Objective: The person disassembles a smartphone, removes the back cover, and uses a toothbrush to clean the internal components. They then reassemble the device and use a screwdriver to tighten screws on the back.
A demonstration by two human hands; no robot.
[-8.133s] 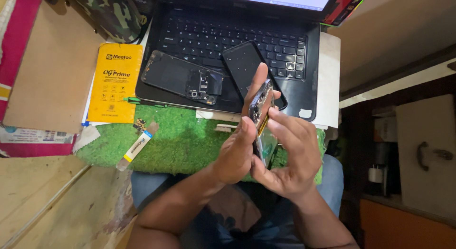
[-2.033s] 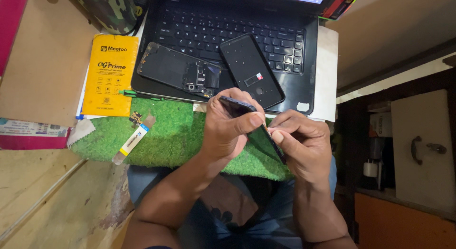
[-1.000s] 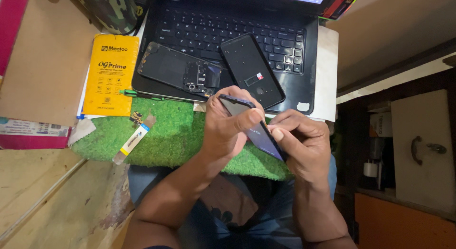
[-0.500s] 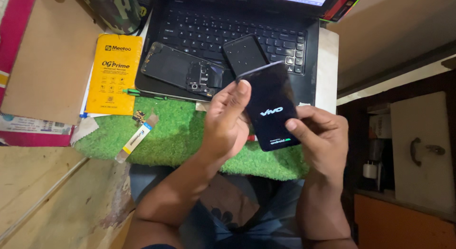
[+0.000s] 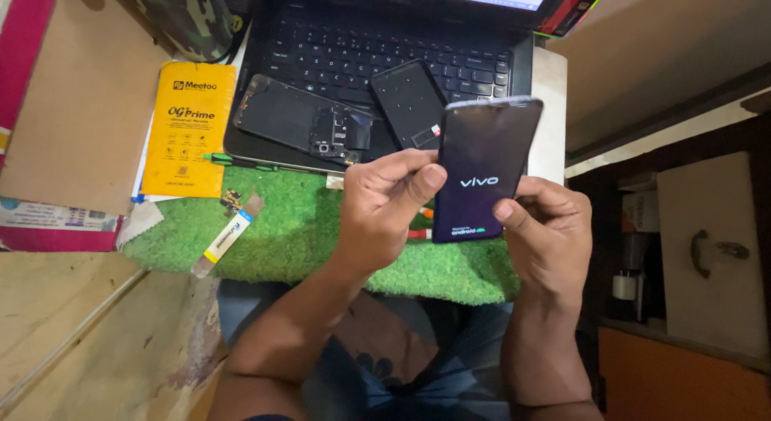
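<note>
1. Hands first: we see the left hand closed on the left edge of a dark, glossy, rectangular smartphone. Its thumb lies along that edge and its fingers curl behind. The right hand grips the right edge, thumb pressed against the side near the bottom corner.
2. The smartphone is held upright in the air between both hands. It sits above the green artificial-grass mat and just in front of the open black laptop. Its screen faces us, lit with a white start-up logo on a dark ground.
3. We judge the step in hand to be a check of the display while the smartphone powers up. The glass looks flush from here, but we cannot tell whether the back is closed.
4. On the laptop lies an opened black phone frame with bare circuit parts. Just beside it lies a flat black panel with a small red-and-white sticker.
5. A flat yellow retail packet lies left of the laptop, and a narrow white strip with blue and yellow marks lies at the mat's left edge. A small red-and-green item on the mat is mostly hidden behind the left hand.
6. In our judgement, any next move calls for a steady hold on both edges and thumbs kept off the lit glass. It also needs care over the loose parts lying close below.
</note>
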